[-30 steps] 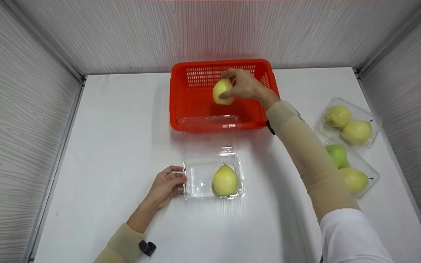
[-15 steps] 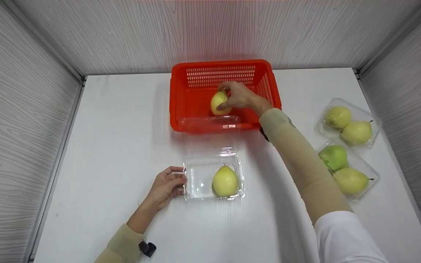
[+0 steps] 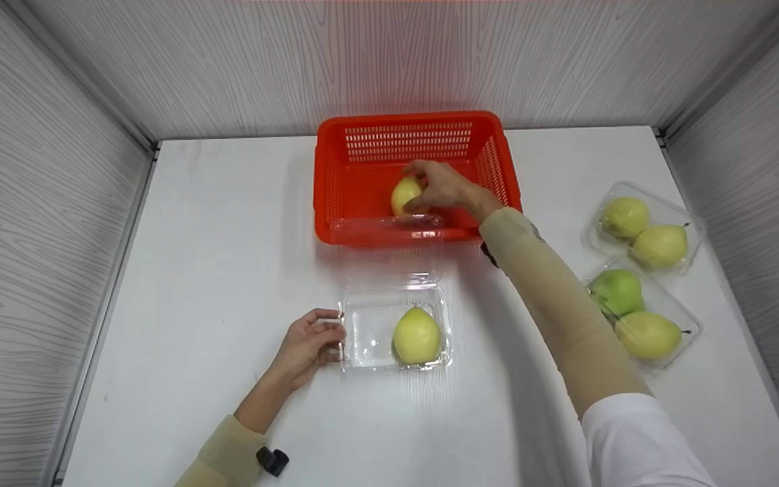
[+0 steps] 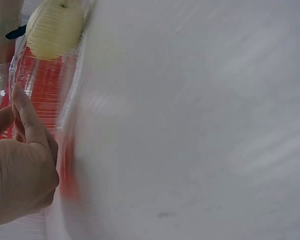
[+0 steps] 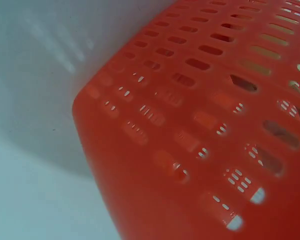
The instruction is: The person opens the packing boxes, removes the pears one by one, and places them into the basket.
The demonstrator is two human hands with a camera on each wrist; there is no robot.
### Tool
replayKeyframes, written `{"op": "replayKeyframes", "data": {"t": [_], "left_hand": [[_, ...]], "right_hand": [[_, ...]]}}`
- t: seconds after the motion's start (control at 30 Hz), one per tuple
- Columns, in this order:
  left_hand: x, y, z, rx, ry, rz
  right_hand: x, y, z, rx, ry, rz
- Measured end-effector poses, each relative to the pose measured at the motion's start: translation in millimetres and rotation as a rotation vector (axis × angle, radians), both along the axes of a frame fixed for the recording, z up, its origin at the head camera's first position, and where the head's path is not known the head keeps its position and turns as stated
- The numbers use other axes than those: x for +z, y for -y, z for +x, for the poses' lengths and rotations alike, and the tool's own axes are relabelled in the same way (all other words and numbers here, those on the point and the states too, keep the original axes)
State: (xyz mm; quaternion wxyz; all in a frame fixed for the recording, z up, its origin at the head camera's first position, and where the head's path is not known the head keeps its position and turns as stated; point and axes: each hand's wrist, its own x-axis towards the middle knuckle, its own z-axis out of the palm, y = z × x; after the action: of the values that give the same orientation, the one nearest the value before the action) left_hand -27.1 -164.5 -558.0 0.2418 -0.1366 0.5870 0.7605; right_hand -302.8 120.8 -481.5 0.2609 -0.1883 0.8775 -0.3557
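In the head view my right hand [image 3: 442,184] reaches into the red basket [image 3: 332,179] and grips a yellow pear [image 3: 404,195] from its right side, low inside the basket. The clear lid [image 3: 389,264] of an opened plastic clamshell box [image 3: 370,338] leans over the basket's front rim. At the box's left edge my left hand [image 3: 305,348] pinches the rim between thumb and fingers, also visible in the left wrist view. One more pear [image 3: 418,336] sits in the right half of this box. From the right wrist, only the basket's slotted wall [image 5: 155,125] shows, hiding the hand and pear.
Two clear boxes stand at the right of the white table [image 3: 214,270]. The farther box [image 3: 687,216] holds two yellow pears, the nearer box [image 3: 683,314] a green fruit [image 3: 618,292] and a yellow pear [image 3: 648,335]. Pale wood-grain walls enclose the back and sides.
My right hand has brought the pear down and nearer to the front inside the basket. The left hand and the box it holds have stayed in place.
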Motion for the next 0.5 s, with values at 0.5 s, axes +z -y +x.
{"op": "replayKeyframes", "data": {"t": [0.5], "left_hand": [[-0.3,0.7,-1.9,0.005,-0.001,-0.001]], "right_hand": [[30.8,-19.3,0.6,-0.048,-0.065,-0.033]]}}
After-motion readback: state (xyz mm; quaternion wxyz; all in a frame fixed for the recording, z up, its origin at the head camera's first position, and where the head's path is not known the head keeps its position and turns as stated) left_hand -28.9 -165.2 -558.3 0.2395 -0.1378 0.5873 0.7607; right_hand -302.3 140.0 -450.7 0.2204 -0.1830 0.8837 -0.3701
